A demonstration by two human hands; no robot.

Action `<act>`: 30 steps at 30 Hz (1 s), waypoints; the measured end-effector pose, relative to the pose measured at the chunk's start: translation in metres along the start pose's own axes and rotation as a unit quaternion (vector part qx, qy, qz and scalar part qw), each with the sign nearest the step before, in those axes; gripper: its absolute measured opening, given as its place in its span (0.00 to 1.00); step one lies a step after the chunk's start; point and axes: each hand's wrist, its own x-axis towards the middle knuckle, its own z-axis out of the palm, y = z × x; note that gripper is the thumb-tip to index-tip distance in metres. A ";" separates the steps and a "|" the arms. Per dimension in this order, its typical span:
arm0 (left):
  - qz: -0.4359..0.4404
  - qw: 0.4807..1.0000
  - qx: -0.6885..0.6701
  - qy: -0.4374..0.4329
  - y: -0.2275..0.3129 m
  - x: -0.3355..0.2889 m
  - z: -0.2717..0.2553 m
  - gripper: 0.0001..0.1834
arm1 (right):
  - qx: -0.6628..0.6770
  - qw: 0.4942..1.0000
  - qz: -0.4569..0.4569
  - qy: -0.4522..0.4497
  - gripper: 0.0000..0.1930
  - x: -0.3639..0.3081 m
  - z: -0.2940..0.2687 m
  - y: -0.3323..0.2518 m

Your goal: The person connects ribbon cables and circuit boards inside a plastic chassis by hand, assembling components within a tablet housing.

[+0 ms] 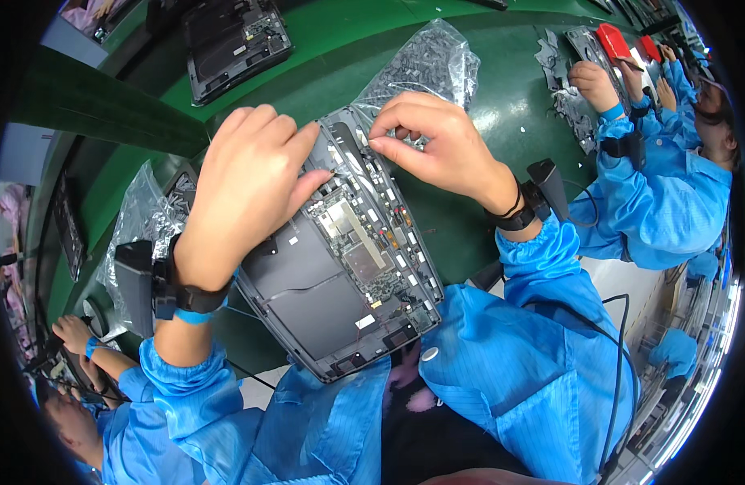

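An opened laptop base, dark grey with its circuit board exposed, lies tilted in front of me, its near end against my blue smock. My left hand is over its far left part. Its thumb and index finger are apart, with the tips at the base; the other fingers are curled and partly hidden. Above the far right edge, my right hand pinches with thumb and index finger. What lies between those tips is too small to name. Both wrists wear black straps with dark boxes.
A clear plastic bag of small dark parts lies beyond the base, and another clear bag lies left. A second laptop base rests at the far left. Co-workers sit on both sides; one's hand works beside red trays.
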 end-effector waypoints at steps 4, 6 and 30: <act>-0.039 0.995 -0.092 -0.003 -0.011 0.010 0.002 0.19 | -0.004 1.000 0.005 -0.014 0.04 0.001 -0.002 -0.004; -0.052 0.992 -0.116 0.007 -0.013 0.007 0.000 0.18 | 0.005 1.000 0.007 -0.014 0.04 0.003 -0.004 -0.003; -0.511 0.812 -0.207 0.192 -0.025 -0.205 0.020 0.08 | 0.073 0.967 0.206 -0.128 0.12 0.050 0.017 -0.040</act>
